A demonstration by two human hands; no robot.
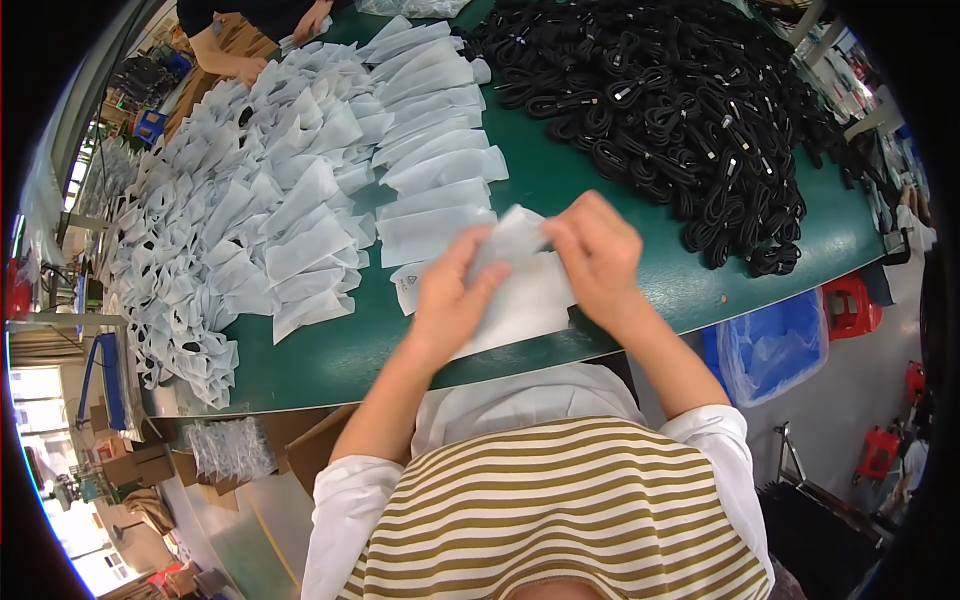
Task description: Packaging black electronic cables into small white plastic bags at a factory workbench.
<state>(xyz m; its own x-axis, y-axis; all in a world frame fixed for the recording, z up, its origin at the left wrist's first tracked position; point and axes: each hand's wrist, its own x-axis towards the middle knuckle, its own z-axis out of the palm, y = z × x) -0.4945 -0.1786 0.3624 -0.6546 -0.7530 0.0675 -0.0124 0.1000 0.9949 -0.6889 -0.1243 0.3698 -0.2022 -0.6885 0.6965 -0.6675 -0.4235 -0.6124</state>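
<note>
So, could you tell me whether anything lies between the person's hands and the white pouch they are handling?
Nothing visible does: the left hand and the right hand both already grip the white pouch directly, above the green table. The black cables lie apart, further back.

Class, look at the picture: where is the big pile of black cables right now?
In the head view, the pile of black cables lies on the far right of the green table, right of the row of white bags.

A: Small white pouch (520, 285), soft matt, foam-like plastic; same for the heap of white pouches (250, 220).
B: Noted. Coiled black cables (680, 110), rubbery, slight sheen, metal plug tips. Green desk (560, 180) smooth, matt.
</note>
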